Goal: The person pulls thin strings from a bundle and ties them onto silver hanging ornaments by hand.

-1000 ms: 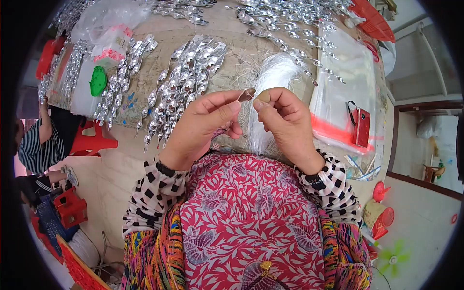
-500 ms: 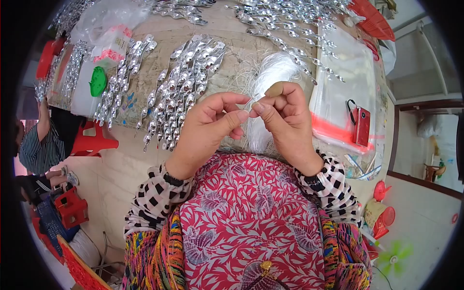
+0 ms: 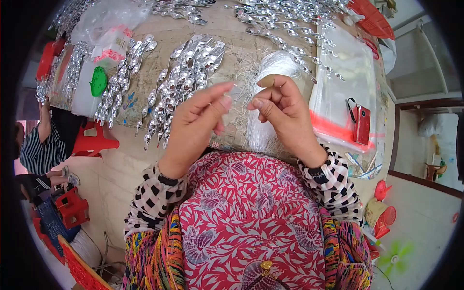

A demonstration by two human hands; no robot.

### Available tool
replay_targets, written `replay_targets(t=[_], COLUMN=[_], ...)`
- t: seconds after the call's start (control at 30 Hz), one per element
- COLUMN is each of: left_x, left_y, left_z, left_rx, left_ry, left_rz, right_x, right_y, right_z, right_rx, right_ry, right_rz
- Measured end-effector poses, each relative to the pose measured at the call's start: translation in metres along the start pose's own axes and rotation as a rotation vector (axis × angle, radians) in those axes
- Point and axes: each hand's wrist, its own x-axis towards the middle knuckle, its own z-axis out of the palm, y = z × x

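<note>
My left hand (image 3: pixel 198 118) is raised over the table's front edge, its thumb and index fingertips apart, with nothing visible between them. To its right, my right hand (image 3: pixel 285 108) pinches the thumb against a finger; what the pinch holds, if anything, is too small to make out. A brownish cover (image 3: pixel 271 81) sits on that hand's index fingertip. Behind and below the right hand lies a bundle of white thread (image 3: pixel 278 65), with loose strands spreading left. Nearest my left hand is a group of twisted silver strips (image 3: pixel 186 72), lying on the table.
More silver spirals (image 3: pixel 285 21) cover the table's back. Clear plastic bags (image 3: pixel 338 92) carry a red device (image 3: pixel 361 125) at right. A green piece (image 3: pixel 98 81) and a pink-white box (image 3: pixel 113 46) stand left. A person (image 3: pixel 42 140) is near a red stool (image 3: pixel 94 140).
My hands have moved apart: the left has drawn back to the left and its fingertips have separated. The right hand has stayed nearly in place, still pinching.
</note>
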Motion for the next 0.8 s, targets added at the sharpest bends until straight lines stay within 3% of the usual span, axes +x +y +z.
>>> replay_targets(t=[0.3, 0.57, 0.8], left_x=[0.000, -0.006, -0.024], left_y=[0.011, 0.016, 0.019], left_z=[-0.044, -0.072, -0.100], left_rx=[0.181, 0.251, 0.366], left_ry=[0.364, 0.579, 0.761], left_rz=[0.336, 0.421, 0.418], right_x=[0.025, 0.028, 0.038], right_y=[-0.002, -0.012, -0.008], right_z=[-0.021, -0.034, -0.029], right_rx=[-0.104, -0.161, -0.184], right_ry=[-0.043, 0.025, -0.057], right_rz=[-0.040, -0.051, -0.007])
